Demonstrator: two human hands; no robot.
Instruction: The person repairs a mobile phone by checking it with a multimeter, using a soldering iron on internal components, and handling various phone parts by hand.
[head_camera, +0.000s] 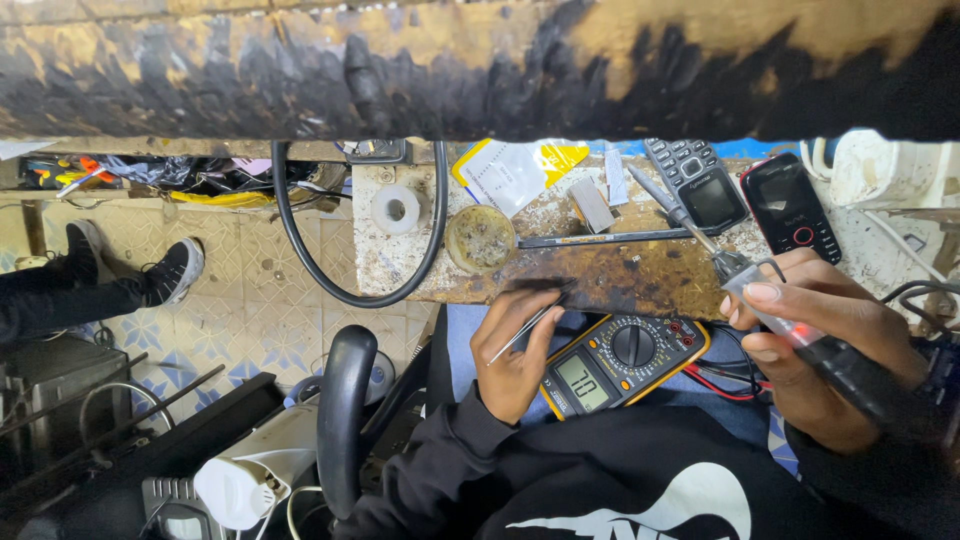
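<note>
Tweezers (522, 333) lay pinched in the fingers of the left hand (515, 365), which was curled shut around them just below the worktop's (640, 275) near edge, their tips angled up toward that edge. Just right of that hand, a yellow-cased digital multimeter (620, 362) rested on the person's lap, its display lit and its red and black leads (722, 385) trailing to the right. Farther right, the right hand (815, 345) was closed on the dark handle of a soldering iron (790, 325), whose metal tip reached up and left over the worktop's near edge. On the worktop behind lay a round tin of flux (481, 238) near its left edge, a roll of white tape (396, 209) at the left corner, and two keypad phones, one grey (695, 182) and one black and red (792, 208), toward the far right.
</note>
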